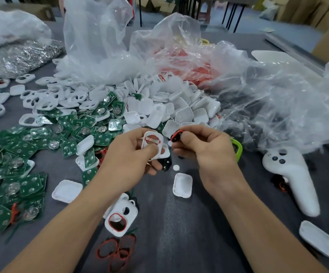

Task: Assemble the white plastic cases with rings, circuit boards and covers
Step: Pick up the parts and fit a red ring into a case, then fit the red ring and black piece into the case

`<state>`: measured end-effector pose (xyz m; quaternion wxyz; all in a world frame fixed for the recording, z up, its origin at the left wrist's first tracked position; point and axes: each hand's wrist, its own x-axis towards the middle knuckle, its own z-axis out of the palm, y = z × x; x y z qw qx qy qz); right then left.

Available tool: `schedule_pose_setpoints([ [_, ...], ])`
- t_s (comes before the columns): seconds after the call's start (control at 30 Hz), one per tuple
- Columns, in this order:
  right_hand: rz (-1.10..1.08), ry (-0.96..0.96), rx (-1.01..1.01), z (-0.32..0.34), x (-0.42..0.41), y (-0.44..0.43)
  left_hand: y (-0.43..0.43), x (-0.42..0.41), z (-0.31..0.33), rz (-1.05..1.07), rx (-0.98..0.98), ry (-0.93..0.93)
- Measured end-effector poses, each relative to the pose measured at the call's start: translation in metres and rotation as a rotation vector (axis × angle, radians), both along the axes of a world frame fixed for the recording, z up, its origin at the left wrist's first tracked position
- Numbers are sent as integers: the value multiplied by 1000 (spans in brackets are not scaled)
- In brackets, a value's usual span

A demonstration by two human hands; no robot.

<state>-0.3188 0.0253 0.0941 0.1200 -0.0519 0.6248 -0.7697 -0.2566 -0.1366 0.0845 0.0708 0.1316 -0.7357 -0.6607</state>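
My left hand (134, 154) holds a white plastic case frame (153, 141) with a red ring seated in its opening. Just to its right, my right hand (203, 148) pinches a small black part edged in red (176, 135), close to the frame but apart from it. Green circuit boards (31, 154) lie in a wide heap at the left. White covers (171, 107) are piled behind my hands. Loose red rings (118, 249) lie near the front edge, beside a white frame with a red ring (119, 221).
Crumpled clear plastic bags (258, 91) rise behind and to the right. A white handheld controller (291, 178) lies at the right, a green ring (237, 148) behind my right hand. Single white covers (182, 185) (67, 191) (316, 238) sit on the grey table.
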Motion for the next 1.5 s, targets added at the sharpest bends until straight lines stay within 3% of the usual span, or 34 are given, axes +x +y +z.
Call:
schedule_pose_setpoints([
  [0.13, 108, -193, -172, 6, 1, 1, 6, -3, -3, 11, -1, 17],
  [0.33, 108, -184, -111, 6, -2, 4, 5, -7, -6, 24, -51, 31],
  [0.63, 59, 140, 522, 6, -8, 14, 2, -7, -3, 59, -54, 33],
  [0.73, 121, 182, 641, 6, -6, 15, 2, -6, -3, 61, -67, 34],
  [1.03, 151, 75, 553, 11, -3, 12, 3, -5, -3, 73, -150, 54],
  [1.23, 213, 219, 690, 7, -5, 17, 5, 0, -5, 136, -637, 154],
  [1.5, 75, 155, 492, 0, -9, 15, 4, 1, -3, 157, -638, 182],
])
